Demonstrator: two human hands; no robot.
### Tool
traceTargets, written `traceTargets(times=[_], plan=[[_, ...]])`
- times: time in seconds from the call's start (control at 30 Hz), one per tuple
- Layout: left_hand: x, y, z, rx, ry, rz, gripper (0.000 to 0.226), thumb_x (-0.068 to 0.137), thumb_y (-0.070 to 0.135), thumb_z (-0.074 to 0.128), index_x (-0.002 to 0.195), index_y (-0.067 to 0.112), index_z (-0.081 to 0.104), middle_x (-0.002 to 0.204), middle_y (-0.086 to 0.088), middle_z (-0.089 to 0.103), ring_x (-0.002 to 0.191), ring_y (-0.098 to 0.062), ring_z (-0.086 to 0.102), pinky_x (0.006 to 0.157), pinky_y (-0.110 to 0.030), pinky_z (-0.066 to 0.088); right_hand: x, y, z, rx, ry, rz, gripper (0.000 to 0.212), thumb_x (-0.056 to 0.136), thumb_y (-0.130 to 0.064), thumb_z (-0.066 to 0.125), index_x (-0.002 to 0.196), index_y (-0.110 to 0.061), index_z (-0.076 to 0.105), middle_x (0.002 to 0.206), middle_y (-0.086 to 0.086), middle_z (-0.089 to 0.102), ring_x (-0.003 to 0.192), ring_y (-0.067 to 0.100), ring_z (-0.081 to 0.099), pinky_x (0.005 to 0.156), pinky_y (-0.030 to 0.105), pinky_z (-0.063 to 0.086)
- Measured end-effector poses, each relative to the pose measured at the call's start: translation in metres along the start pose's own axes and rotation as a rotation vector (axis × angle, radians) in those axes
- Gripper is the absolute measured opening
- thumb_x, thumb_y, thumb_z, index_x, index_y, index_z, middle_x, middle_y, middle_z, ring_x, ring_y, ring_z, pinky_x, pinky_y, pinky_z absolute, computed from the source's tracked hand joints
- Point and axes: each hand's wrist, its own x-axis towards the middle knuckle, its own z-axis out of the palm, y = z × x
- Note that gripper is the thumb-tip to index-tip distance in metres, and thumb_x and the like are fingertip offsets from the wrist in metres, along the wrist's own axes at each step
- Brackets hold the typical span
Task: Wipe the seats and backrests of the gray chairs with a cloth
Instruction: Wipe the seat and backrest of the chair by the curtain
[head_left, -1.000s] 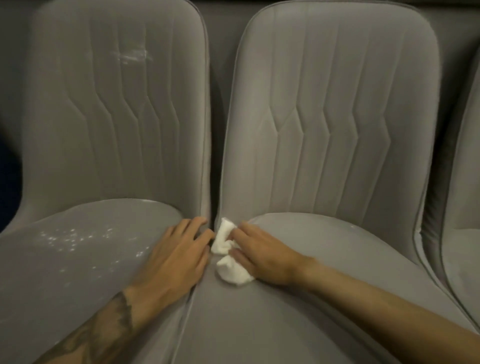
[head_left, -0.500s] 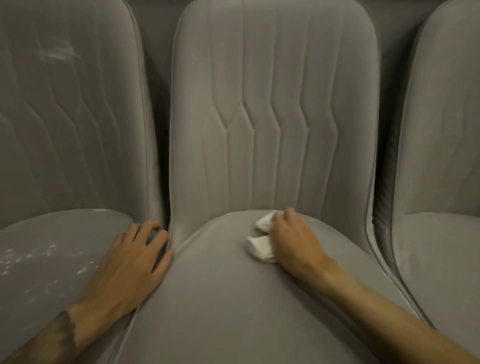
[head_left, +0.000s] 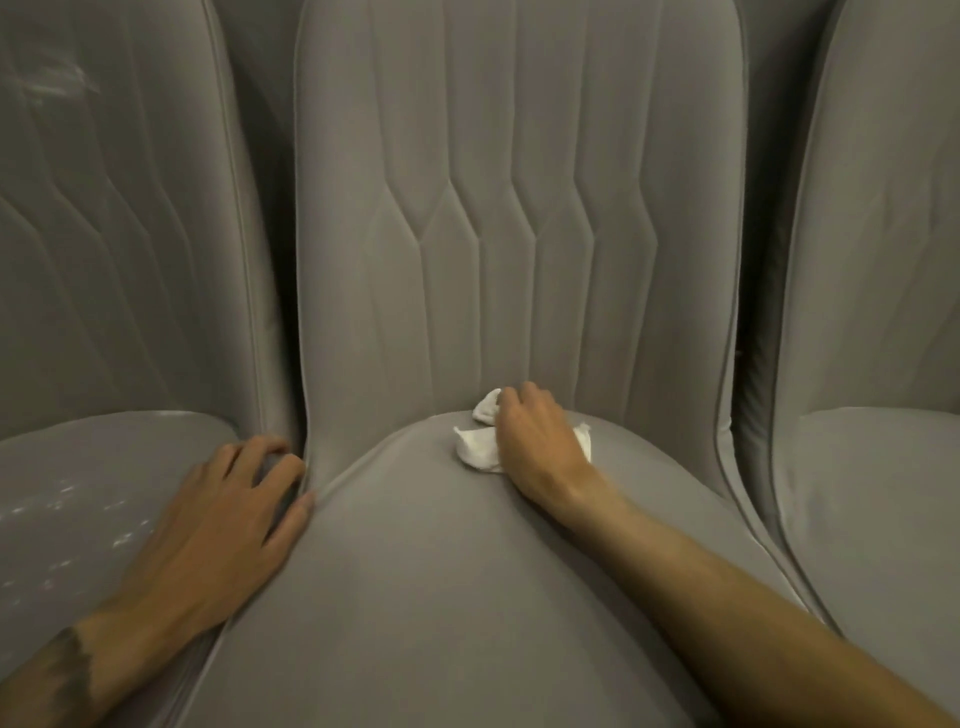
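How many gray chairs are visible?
3. The left chair under the left hand, the middle chair where the right hand holds the cloth, the right chair beside it. Others may lie outside view.

A white cloth (head_left: 475, 447), soft, crumpled and matt, is bunched in the right hand's (head_left: 535, 441) grip. Under the grip, the middle chair (head_left: 467, 597) is smooth, matt gray fabric, suede-like, with stitched channels above the grip. Left of the grip, the left chair (head_left: 78, 493) has the same fabric, flecked with pale dusty specks and smears.

Seating area; row of gray chairs (head_left: 519, 208)
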Motion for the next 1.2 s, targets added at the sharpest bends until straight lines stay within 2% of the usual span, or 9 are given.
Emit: traceTargets(times=[0.1, 0.23, 0.4, 0.63, 0.77, 0.87, 0.97, 1.1, 1.2], plan=[[0.001, 0.002, -0.003, 0.002, -0.013, 0.009, 0.033, 0.096, 0.046, 0.041, 0.1, 0.02, 0.061, 0.119, -0.005, 0.055, 0.093, -0.031, 0.051, 0.075, -0.047, 0.048, -0.009, 0.031, -0.009, -0.1, 0.011, 0.115, 0.022, 0.1, -0.019, 0.049, 0.119, -0.011, 0.05, 0.123, 0.013, 0.051, 0.11, 0.033, 0.052, 0.09, 0.041, 0.039], [0.002, 0.003, -0.004, -0.022, -0.014, 0.003, 0.028, 0.095, 0.041, 0.046, 0.099, 0.018, 0.061, 0.118, -0.007, 0.056, 0.094, -0.032, 0.051, 0.076, -0.046, 0.049, -0.005, 0.018, -0.008, 0.002, 0.009, 0.216, 0.023, 0.094, -0.003, 0.042, 0.115, -0.004, 0.051, 0.121, 0.02, 0.053, 0.108, 0.038, 0.051, 0.087, 0.04, 0.035], [-0.001, -0.008, -0.004, -0.06, -0.019, 0.058, 0.024, 0.099, 0.04, 0.048, 0.103, 0.02, 0.059, 0.119, -0.004, 0.055, 0.099, -0.03, 0.052, 0.081, -0.047, 0.049, 0.01, -0.07, 0.013, 0.141, -0.025, 0.029, 0.024, 0.099, -0.007, 0.041, 0.122, -0.003, 0.049, 0.126, 0.02, 0.054, 0.116, 0.036, 0.05, 0.094, 0.039, 0.03], [-0.011, -0.033, -0.013, -0.17, -0.092, 0.181, 0.038, 0.102, 0.046, 0.035, 0.113, 0.024, 0.063, 0.13, 0.001, 0.055, 0.113, -0.024, 0.054, 0.091, -0.041, 0.049, -0.06, -0.156, 0.001, 0.348, -0.007, -0.225, 0.019, 0.104, -0.019, 0.045, 0.108, -0.003, 0.054, 0.114, 0.021, 0.058, 0.103, 0.038, 0.053, 0.091, 0.045, 0.039], [-0.029, -0.05, -0.025, -0.243, -0.179, 0.294, 0.046, 0.102, 0.049, 0.027, 0.123, 0.026, 0.061, 0.138, 0.002, 0.053, 0.126, -0.022, 0.053, 0.104, -0.038, 0.042, -0.11, -0.175, -0.013, 0.387, -0.047, -0.377, 0.014, 0.103, -0.021, 0.049, 0.104, -0.009, 0.055, 0.106, 0.011, 0.058, 0.096, 0.027, 0.053, 0.085, 0.035, 0.04], [-0.047, -0.068, -0.033, -0.275, -0.187, 0.373, 0.036, 0.105, 0.045, 0.037, 0.127, 0.026, 0.059, 0.143, 0.002, 0.051, 0.131, -0.021, 0.05, 0.11, -0.037, 0.036, -0.108, -0.177, -0.021, 0.391, -0.016, -0.205, 0.017, 0.104, -0.019, 0.048, 0.101, -0.005, 0.056, 0.103, 0.012, 0.058, 0.096, 0.029, 0.054, 0.081, 0.026, 0.033], [-0.063, -0.083, -0.039, -0.315, -0.165, 0.381, 0.025, 0.106, 0.039, 0.046, 0.125, 0.028, 0.057, 0.139, 0.004, 0.051, 0.13, -0.019, 0.049, 0.11, -0.036, 0.034, -0.096, -0.201, -0.018, 0.401, 0.071, 0.061, 0.018, 0.104, -0.018, 0.047, 0.103, -0.003, 0.056, 0.106, 0.018, 0.059, 0.1, 0.034, 0.054, 0.081, 0.031, 0.031], [-0.075, -0.106, -0.04, -0.363, -0.169, 0.364, 0.024, 0.106, 0.035, 0.04, 0.126, 0.033, 0.053, 0.131, 0.011, 0.05, 0.125, -0.013, 0.048, 0.108, -0.035, 0.035, -0.118, -0.27, 0.004, 0.376, 0.097, -0.037, 0.012, 0.101, -0.02, 0.049, 0.096, -0.01, 0.053, 0.102, 0.014, 0.056, 0.093, 0.031, 0.052, 0.084, 0.041, 0.04], [-0.078, -0.128, -0.039, -0.39, -0.146, 0.327, 0.024, 0.106, 0.034, 0.04, 0.124, 0.032, 0.055, 0.127, 0.01, 0.052, 0.12, -0.013, 0.049, 0.106, -0.035, 0.036, -0.116, -0.281, -0.001, 0.368, 0.11, 0.035, 0.013, 0.102, -0.019, 0.049, 0.097, -0.009, 0.053, 0.1, 0.012, 0.055, 0.094, 0.031, 0.052, 0.081, 0.032, 0.035]])
